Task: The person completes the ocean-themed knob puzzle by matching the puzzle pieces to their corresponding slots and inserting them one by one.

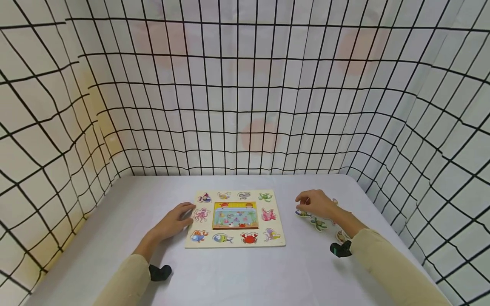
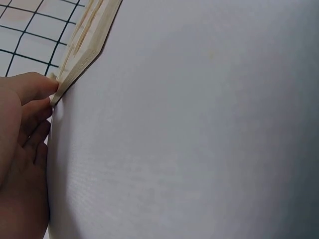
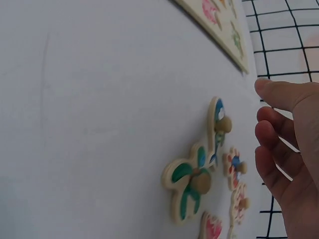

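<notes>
A wooden knob puzzle board printed with sea animals lies flat on the table. My left hand rests at its left edge, fingertips touching the board's corner in the left wrist view. My right hand hovers over loose puzzle pieces to the right of the board, its fingers loosely bent and holding nothing. Nearest to it is a blue fish piece with a wooden knob. Beside that lies a green turtle piece, also knobbed. The right hand and forearm partly hide the other pieces in the head view.
A pink piece and several more knobbed pieces lie beyond the turtle. The white tabletop is bordered at the back and sides by white cloth walls with a black grid. Each wrist carries a black camera mount.
</notes>
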A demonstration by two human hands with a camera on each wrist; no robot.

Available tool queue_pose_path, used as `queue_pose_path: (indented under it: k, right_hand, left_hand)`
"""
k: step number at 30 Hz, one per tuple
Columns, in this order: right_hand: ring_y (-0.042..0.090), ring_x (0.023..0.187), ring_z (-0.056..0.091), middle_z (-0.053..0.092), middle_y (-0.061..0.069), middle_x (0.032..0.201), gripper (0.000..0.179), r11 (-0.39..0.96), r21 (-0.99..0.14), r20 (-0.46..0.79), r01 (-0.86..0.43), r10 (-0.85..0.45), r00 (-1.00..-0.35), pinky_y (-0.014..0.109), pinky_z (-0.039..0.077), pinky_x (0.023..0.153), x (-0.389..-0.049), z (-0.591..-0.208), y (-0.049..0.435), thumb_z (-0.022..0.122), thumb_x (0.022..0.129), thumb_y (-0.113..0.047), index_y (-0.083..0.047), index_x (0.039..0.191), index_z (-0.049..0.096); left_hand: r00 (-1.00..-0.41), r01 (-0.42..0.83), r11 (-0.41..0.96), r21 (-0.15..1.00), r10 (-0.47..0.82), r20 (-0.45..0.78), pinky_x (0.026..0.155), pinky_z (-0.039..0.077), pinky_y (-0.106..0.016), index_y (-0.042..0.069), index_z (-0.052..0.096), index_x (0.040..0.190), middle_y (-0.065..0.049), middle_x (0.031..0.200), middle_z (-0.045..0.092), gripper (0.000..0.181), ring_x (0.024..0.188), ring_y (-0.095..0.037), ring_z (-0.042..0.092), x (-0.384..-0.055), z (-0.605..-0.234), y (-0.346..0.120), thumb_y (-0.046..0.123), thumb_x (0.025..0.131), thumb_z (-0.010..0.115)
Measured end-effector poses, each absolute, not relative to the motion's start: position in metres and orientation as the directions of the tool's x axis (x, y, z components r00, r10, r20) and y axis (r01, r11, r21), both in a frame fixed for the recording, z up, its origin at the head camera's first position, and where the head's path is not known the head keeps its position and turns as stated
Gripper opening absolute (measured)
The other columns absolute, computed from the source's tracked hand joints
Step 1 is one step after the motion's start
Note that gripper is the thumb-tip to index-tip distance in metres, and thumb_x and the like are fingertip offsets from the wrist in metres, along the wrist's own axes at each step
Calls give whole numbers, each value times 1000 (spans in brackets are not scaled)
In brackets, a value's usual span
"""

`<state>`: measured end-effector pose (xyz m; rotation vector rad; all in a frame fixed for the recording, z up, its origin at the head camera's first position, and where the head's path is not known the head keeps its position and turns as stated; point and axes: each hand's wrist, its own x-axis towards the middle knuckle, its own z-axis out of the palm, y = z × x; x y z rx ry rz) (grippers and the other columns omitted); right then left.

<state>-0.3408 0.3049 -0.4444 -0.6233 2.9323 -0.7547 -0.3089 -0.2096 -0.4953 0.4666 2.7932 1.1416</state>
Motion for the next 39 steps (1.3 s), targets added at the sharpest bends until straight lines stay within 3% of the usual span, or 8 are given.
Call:
queue_pose_path:
  k: [8, 19, 39]
  right_hand:
    - [14, 78, 58, 63, -6, 85, 20, 798, -469, 83, -379, -387, -918, 32, 54, 69, -328, -458, 326, 78, 93, -17, -4, 109, 75]
    - [12, 77, 59, 65, -7, 84, 11, 803, -480, 145, -354, -325, -934, 31, 53, 69, -328, -488, 320, 77, 93, -12, -9, 103, 78]
    - [14, 87, 62, 73, -3, 99, 11, 799, -492, 45, -345, -372, -927, 35, 55, 76, -337, -472, 321, 74, 96, -16, -11, 104, 80]
  left_hand:
    - [-951, 239, 661, 711, 308, 33, 121, 18, -63, 0, 48, 152, -23, 160, 36, 56, 150, -47, 23, -311, -498, -202, 15, 100, 64]
    - [-952, 244, 681, 691, 304, 36, 121, 17, -64, 0, 47, 152, -24, 160, 36, 55, 150, -48, 23, -310, -495, -210, 15, 101, 63]
    - [-956, 228, 682, 695, 293, 26, 121, 18, -64, 0, 47, 152, -24, 160, 35, 55, 150, -48, 23, -310, -496, -209, 16, 102, 63]
